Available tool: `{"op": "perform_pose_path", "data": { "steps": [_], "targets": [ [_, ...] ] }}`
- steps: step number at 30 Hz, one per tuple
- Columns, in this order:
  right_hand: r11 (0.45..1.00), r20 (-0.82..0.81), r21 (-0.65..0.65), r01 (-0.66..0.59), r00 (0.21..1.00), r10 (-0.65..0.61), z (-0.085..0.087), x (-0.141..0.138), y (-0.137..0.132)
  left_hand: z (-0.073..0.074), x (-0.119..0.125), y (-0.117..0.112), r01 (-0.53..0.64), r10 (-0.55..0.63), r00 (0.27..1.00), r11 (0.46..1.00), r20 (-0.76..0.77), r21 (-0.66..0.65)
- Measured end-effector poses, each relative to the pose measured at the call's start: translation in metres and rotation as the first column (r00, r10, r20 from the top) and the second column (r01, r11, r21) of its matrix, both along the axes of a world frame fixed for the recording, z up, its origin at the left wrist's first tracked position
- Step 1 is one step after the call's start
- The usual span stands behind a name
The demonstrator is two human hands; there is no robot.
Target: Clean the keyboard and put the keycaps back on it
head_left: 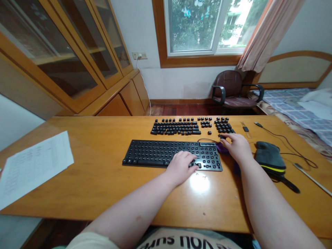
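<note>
A black keyboard [153, 154] lies on the wooden desk, most of its keycaps off and the switch posts showing. A few caps remain along its bottom row. My left hand [181, 166] rests on the keyboard's right part, thumb and index finger apart beside a bottom-row keycap [199, 165]. Beyond the keyboard's right end, my right hand [238, 146] pinches a small black keycap [221, 136] just below the loose number-pad caps [224, 125]. The other loose keycaps [175, 128] stand in keyboard order behind the keyboard. A purple cloth [222, 148] lies partly under my right hand.
A grey pouch [269, 155] with a yellow edge and a USB cable [287, 138] lie at the right. Near them are a small keycap puller [245, 129] and a white stick-like item [312, 179]. Paper sheets [38, 166] lie left. Beyond the desk stands a chair [230, 90].
</note>
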State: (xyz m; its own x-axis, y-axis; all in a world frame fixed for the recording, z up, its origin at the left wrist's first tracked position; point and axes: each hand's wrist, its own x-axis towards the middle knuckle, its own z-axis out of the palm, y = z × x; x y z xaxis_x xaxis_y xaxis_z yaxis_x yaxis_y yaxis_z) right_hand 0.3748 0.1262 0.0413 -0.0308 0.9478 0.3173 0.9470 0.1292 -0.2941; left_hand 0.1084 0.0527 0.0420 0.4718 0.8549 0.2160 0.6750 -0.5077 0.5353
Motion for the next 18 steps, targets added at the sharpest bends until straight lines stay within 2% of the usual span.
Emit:
{"op": "perform_pose_path", "data": {
  "steps": [2,4,6,8,12,15,16,18],
  "targets": [
    [0.977,-0.123,0.051,-0.208,0.969,0.213,0.009,-0.018,-0.012,0.001,0.0,0.0,0.002,-0.002,0.995,1.0,0.103,0.001],
    [0.897,-0.192,0.056,-0.439,0.877,0.441,0.015,-0.038,-0.026,0.002,0.0,0.0,0.011,-0.009,0.981,1.0,0.193,-0.01],
    [0.809,-0.23,0.051,-0.586,0.781,0.58,0.017,-0.057,-0.039,0.001,0.0,0.0,0.009,-0.002,0.97,1.0,0.244,-0.027],
    [0.76,-0.247,0.054,-0.647,0.729,0.638,0.018,-0.07,-0.047,0.001,0.0,0.001,-0.008,0.017,0.962,0.999,0.272,-0.035],
    [0.724,-0.21,0.058,-0.688,0.7,0.682,0.02,-0.077,-0.054,0.002,-0.001,0.002,-0.018,0.026,0.945,0.999,0.327,-0.026],
    [0.738,-0.182,-0.026,-0.674,0.729,0.66,0.026,-0.065,-0.051,0.001,0.0,0.002,-0.046,0.082,0.934,0.993,0.348,-0.113],
    [0.77,-0.171,-0.07,-0.635,0.768,0.617,0.029,-0.057,-0.048,0.001,0.001,0.002,-0.055,0.113,0.927,0.984,0.358,-0.169],
    [0.879,-0.117,-0.152,-0.451,0.892,0.438,0.03,-0.036,-0.039,-0.002,0.004,0.002,-0.056,0.189,0.888,0.949,0.419,-0.31]
  ]
}}
